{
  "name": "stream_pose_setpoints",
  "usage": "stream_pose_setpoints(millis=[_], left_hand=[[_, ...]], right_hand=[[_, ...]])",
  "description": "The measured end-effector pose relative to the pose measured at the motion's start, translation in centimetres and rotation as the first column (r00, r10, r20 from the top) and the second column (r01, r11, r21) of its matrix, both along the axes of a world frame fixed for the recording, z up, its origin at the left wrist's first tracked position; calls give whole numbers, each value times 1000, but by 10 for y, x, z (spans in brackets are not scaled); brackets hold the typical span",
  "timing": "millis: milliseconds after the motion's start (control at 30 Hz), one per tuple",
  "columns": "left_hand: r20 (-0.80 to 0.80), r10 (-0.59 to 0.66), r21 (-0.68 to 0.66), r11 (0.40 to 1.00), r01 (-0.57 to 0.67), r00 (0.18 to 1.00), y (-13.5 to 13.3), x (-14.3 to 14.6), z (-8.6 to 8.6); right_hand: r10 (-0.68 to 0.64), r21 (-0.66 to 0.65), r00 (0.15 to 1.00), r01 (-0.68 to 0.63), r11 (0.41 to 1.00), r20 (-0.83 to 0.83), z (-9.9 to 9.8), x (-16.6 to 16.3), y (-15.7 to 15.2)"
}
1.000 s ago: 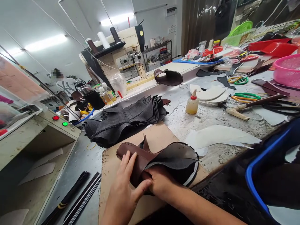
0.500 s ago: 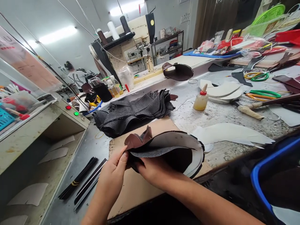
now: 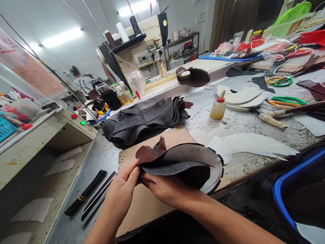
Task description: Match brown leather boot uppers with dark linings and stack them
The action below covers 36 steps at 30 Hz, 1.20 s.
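A shoe upper (image 3: 188,154) with brown leather, dark grey lining and a pale inner layer is held over the tan board. At its left end, my left hand (image 3: 127,179) pinches the edge between thumb and fingers. My right hand (image 3: 165,188) grips the lower edge beside it, with fingertips partly hidden under the dark lining. Just behind lies a stack of dark grey uppers (image 3: 146,118). The tan board (image 3: 142,213) lies beneath both hands.
A glue bottle (image 3: 218,107) and pale cut pieces (image 3: 254,146) are to the right. Black strips (image 3: 86,195) lie left. Farther back are a sewing machine (image 3: 149,37), another upper (image 3: 195,77) and a person (image 3: 82,83). A hammer (image 3: 273,119) and blue-rimmed container (image 3: 280,196) occupy the right.
My right hand has shifted left and slightly up, closer to my left hand, and more of it shows. The upper's open right end has moved slightly right.
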<state>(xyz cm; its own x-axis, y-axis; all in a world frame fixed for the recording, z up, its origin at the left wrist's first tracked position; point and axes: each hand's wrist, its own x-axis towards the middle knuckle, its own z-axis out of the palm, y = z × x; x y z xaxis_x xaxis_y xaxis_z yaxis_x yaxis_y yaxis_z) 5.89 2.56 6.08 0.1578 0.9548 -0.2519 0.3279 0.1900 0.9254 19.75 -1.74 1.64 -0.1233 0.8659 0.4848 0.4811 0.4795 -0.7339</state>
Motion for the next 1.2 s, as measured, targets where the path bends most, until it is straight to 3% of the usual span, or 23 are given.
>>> stream_pose_setpoints(millis=[67, 200, 300, 400, 500, 600, 700, 833, 967, 1067, 1133, 1200], left_hand=[[-37, 14, 39, 999, -12, 999, 0, 1, 0], [-67, -14, 104, 994, 21, 998, -5, 5, -7], [-14, -11, 110, 994, 13, 1000, -13, 8, -26], [38, -12, 166, 986, 6, 999, -17, 14, -52], [-151, 2, 289, 956, 43, 988, -13, 24, -71], [-379, 57, 358, 929, 90, 924, -1, 34, -77], [-498, 77, 356, 926, 123, 864, 12, 41, -68], [-615, 66, 390, 891, 231, 786, 26, 50, -39], [-749, 82, 405, 843, 355, 658, 39, 62, -5], [-816, 97, 382, 830, 407, 570, 50, 67, 14], [-853, 73, 342, 827, 446, 517, 56, 68, 21], [-885, 36, 292, 819, 493, 465, 58, 67, 26]], right_hand=[[-1, -11, 999, 2, 1000, 45, -2, -2, 1], [-147, -96, 989, 147, 984, 13, -6, -14, 4], [-98, -165, 995, 99, 981, 16, -2, -6, -12], [-22, -156, 997, 34, 987, 80, 6, 27, -45], [-219, -84, 964, 234, 969, 153, 7, 65, -66], [-408, 10, 882, 418, 908, 235, -4, 81, -57], [-386, -66, 804, 461, 885, 453, -9, 72, -35], [-268, -213, 697, 521, 827, 665, 11, 60, -8], [-410, 18, 634, 529, 848, 655, 28, 63, 11], [-433, 234, 634, 375, 897, 641, 26, 66, 17], [-401, 299, 658, 268, 916, 638, 21, 69, 16], [-404, 312, 679, 261, 913, 613, 18, 73, 15]])
